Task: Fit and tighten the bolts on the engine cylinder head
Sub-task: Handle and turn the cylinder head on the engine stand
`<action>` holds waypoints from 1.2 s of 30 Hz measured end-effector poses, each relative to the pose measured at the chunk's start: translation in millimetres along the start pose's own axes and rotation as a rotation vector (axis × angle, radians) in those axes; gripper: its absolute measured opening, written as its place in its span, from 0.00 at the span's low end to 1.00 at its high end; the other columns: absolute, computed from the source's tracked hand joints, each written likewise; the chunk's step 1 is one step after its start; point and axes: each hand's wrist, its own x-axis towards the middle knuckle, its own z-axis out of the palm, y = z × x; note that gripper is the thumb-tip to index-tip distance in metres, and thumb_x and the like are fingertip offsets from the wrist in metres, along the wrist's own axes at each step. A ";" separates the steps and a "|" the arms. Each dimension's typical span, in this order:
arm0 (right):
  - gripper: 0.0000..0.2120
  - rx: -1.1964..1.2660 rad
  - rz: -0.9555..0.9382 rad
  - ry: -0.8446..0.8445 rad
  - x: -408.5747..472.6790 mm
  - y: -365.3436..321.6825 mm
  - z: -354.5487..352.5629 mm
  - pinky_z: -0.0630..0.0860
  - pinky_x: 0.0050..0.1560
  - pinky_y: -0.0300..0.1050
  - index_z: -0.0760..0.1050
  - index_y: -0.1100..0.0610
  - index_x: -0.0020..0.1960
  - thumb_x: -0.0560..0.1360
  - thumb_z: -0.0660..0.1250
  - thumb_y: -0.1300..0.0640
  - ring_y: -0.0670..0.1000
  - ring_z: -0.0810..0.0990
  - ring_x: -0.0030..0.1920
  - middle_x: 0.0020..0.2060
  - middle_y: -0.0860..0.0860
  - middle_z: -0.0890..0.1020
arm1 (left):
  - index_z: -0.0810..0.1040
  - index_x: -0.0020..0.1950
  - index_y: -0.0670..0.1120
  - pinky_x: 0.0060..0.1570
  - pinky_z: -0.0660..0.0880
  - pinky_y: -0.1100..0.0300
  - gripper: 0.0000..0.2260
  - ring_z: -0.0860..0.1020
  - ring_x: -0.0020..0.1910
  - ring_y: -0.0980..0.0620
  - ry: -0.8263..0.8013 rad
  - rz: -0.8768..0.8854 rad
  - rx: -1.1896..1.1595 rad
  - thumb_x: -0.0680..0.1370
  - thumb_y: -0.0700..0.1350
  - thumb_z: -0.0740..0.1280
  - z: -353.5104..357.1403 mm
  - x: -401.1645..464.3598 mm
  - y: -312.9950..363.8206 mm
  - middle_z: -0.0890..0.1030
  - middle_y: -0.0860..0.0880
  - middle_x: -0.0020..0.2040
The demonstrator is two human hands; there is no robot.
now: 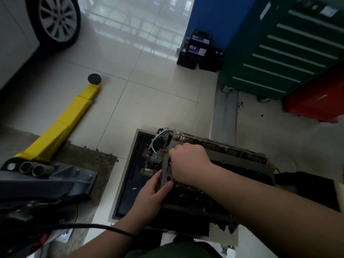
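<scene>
A grey engine cylinder head (223,157) lies in a shallow metal tray (128,164) on the floor, its end plate (167,172) facing left. My right hand (188,162) rests on the top left corner of the head with the fingers curled in a fist; whatever it holds is hidden. My left hand (154,192) grips the lower edge of the end plate, thumb on top and fingers underneath. A small loose bolt (134,188) lies on the tray's dark floor.
A yellow lift arm (65,123) with a black pad stretches across the tiles at left, above a grey lift base (46,179). A car wheel (55,19) is far left. Black batteries (200,51), a green tool cabinet (279,53) and a red cabinet (316,101) stand at right.
</scene>
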 end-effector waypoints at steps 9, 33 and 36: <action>0.12 0.105 0.139 0.120 -13.8 -6.4 4.1 0.74 0.48 0.51 0.74 0.51 0.59 0.81 0.62 0.47 0.56 0.77 0.57 0.56 0.51 0.79 | 0.70 0.78 0.59 0.70 0.75 0.45 0.42 0.78 0.67 0.58 -0.049 -0.003 0.002 0.69 0.77 0.68 -1.3 1.6 4.9 0.79 0.57 0.70; 0.29 1.484 0.931 0.229 -211.5 223.1 172.5 0.77 0.61 0.51 0.81 0.51 0.63 0.75 0.65 0.30 0.50 0.81 0.58 0.56 0.48 0.84 | 0.81 0.66 0.47 0.69 0.71 0.43 0.16 0.70 0.69 0.42 -0.234 0.942 1.108 0.80 0.52 0.68 227.8 86.5 161.9 0.79 0.47 0.65; 0.39 1.400 0.876 0.156 -198.7 223.2 175.6 0.78 0.53 0.49 0.82 0.49 0.57 0.65 0.59 0.18 0.49 0.82 0.52 0.51 0.45 0.84 | 0.74 0.74 0.51 0.74 0.65 0.45 0.21 0.66 0.74 0.43 -0.248 0.666 1.224 0.84 0.58 0.60 253.6 118.6 173.3 0.74 0.48 0.72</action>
